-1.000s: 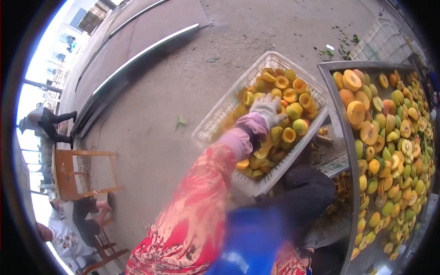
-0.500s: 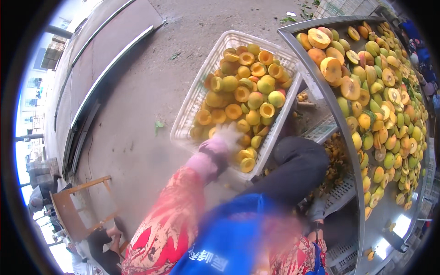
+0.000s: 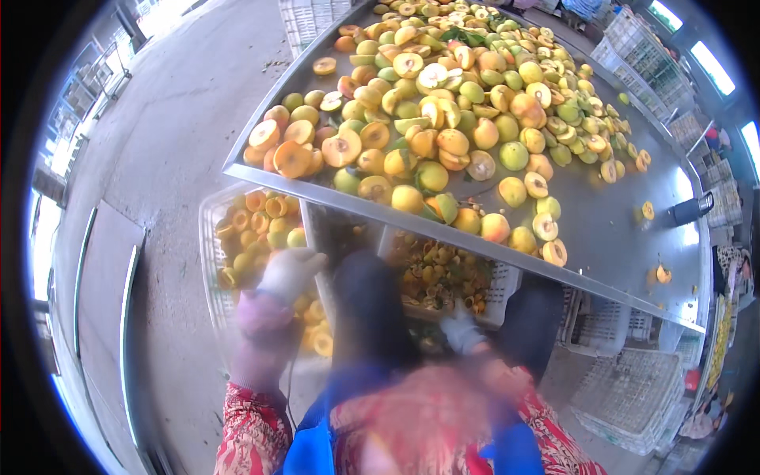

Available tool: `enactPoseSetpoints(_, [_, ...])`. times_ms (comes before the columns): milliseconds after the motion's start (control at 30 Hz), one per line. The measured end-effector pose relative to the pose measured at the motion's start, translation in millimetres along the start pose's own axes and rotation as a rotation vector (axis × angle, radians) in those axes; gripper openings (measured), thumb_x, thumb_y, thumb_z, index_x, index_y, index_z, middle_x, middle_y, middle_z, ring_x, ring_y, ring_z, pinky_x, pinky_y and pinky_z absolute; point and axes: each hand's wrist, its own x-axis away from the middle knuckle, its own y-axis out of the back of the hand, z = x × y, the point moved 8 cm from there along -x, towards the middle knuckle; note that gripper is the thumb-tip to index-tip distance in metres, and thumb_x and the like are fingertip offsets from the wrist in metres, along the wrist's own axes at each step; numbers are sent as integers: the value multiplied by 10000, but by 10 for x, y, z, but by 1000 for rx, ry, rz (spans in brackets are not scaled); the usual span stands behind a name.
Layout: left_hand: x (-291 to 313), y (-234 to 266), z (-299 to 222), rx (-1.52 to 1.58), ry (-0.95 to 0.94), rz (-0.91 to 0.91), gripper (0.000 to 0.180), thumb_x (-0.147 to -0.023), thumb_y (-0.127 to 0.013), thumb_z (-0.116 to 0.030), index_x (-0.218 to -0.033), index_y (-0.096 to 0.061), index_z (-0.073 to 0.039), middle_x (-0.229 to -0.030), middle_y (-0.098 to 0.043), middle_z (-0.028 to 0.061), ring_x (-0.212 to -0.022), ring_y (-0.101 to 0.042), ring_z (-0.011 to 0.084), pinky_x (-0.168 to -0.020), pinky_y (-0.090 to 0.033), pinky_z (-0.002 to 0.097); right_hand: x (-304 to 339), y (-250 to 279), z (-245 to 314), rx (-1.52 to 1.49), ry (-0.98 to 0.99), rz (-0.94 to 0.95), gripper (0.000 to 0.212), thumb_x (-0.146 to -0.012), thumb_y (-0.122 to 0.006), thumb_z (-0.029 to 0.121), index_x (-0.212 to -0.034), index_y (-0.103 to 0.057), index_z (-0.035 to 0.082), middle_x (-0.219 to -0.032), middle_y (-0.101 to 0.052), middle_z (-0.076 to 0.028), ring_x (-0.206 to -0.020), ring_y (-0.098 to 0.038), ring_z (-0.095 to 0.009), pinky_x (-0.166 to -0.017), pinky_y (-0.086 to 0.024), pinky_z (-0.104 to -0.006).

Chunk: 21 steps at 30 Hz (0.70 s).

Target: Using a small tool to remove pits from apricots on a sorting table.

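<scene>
My left hand (image 3: pixel 289 273), in a pale glove, is above the right side of a white plastic crate (image 3: pixel 207 261) of hollowed yellow fruit halves (image 3: pixel 255 222), which look like peaches. Its fingers curl toward the right; whatever they hold, if anything, is hidden. Lower and further right, my right hand (image 3: pixel 461 326), in a grey glove, is blurred beside a crate of brown-orange scraps (image 3: pixel 443 273). Its fingers cannot be made out. Beyond both hands, a metal table (image 3: pixel 602 226) carries a heap of whole and halved fruit (image 3: pixel 475 119), many halves with stones still in.
The table's raised metal rim (image 3: pixel 372 207) runs above my knees. A dark bottle (image 3: pixel 691 207) lies on its right side. White crates (image 3: pixel 625 396) stand on the floor at lower right, others (image 3: pixel 645 63) are stacked behind. A flat panel (image 3: pixel 103 301) lies at left.
My view has swung right, bringing the table to the middle. My left hand has lifted from low over the fruit crate to its right side. My right hand now shows by the scraps.
</scene>
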Motion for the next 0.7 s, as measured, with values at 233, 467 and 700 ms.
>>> enactPoseSetpoints(233, [-210, -637, -2135, -20, -533, 26, 251, -838, -635, -216, -965, -682, -5, -861, -654, 108, -755, -627, 170, -713, -487, 293, 190, -23, 370, 479, 300, 396, 405, -876, -538, 183, -1253, -459, 59, -945, -563, -195, -895, -574, -296, -788, -460, -405])
enactPoseSetpoints(467, [-767, -1950, -3352, -584, -812, -63, 313, -806, -630, -358, -984, -622, -101, -877, -654, 140, -914, -631, 317, -766, -495, 416, 36, -533, -126, -263, 196, 394, 329, -919, -494, 235, -1203, -483, 69, -863, -581, -134, -835, -593, -300, -783, -455, -402])
enactPoseSetpoints(700, [-623, -2016, -3427, -316, -668, 182, 397, -852, -619, -294, -1133, -556, -20, -1080, -602, 154, -918, -630, 282, -792, -495, 382, 281, 577, 625, -564, -185, 147, 140, -942, -494, 252, -1016, -521, 135, -659, -503, -22, -558, -538, -152, -518, -440, -299])
